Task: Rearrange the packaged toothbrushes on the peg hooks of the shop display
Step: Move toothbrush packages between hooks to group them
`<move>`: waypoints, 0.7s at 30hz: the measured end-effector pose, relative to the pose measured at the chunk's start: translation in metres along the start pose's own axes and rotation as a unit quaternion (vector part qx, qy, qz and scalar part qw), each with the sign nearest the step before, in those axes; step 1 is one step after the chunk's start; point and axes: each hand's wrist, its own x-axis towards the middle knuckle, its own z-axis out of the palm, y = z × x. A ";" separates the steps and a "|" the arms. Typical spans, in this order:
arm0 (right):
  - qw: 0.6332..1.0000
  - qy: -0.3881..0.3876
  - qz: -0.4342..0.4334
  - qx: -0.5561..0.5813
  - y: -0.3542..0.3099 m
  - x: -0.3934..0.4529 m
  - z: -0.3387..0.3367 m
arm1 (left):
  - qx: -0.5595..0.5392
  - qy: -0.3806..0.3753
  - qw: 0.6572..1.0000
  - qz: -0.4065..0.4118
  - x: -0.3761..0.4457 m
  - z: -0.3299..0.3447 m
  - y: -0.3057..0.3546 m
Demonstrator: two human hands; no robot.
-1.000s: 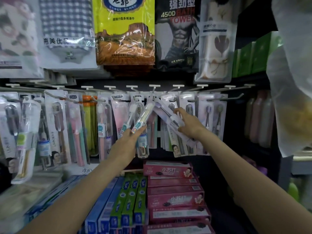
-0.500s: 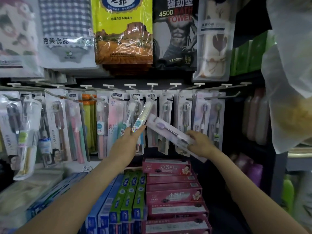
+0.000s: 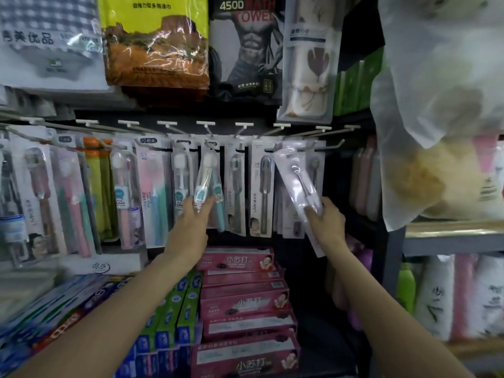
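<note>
Right hand [image 3: 326, 223] at 3 o'clock of centre grips the lower part of a pale lilac toothbrush pack [image 3: 296, 186], thumb curled over its front. The pack is tilted, its top at the peg hook [image 3: 293, 148]. Left hand [image 3: 191, 223] pinches the bottom of a clear "CLEAN" toothbrush pack [image 3: 203, 181], hanging slanted. Pink toothpaste boxes [image 3: 240, 298] stacked at 6 o'clock.
</note>
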 end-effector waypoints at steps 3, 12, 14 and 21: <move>0.999 0.038 -0.001 -0.025 -0.007 0.011 0.005 | -0.008 -0.006 1.000 -0.007 -0.001 -0.004 -0.003; 0.991 0.054 0.099 0.073 -0.004 0.009 0.018 | -0.009 0.002 1.000 0.004 -0.003 -0.010 -0.014; 0.989 0.028 0.115 0.092 -0.002 0.008 0.021 | -0.007 0.005 1.000 0.003 -0.003 -0.011 -0.014; 0.995 0.072 -0.070 0.020 -0.014 -0.010 0.039 | 0.032 0.064 0.996 0.044 -0.008 -0.004 -0.029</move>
